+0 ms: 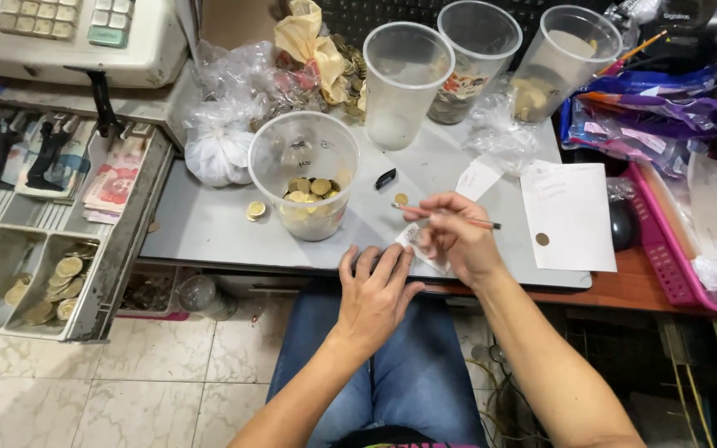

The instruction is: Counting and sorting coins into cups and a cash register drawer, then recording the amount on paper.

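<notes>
Clear plastic cup (304,158), metal coins (312,190)

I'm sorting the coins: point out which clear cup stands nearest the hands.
The clear cup with gold coins at its bottom, left of the right hand; the other three stand farther back.

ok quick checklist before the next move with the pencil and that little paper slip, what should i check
1. Right hand holds the pencil firmly in its fingers: ok.
2. Left hand pins the small paper slip flat at the grey tabletop edge: ok.
3. Slip fully on the table, not overhanging: cannot tell, the hands hide it.
4. Coin cup upright and apart from both hands: ok.
5. Loose coins away from the table edge: ok.
6. Cash drawer shut: not ok, it stands open.
</notes>
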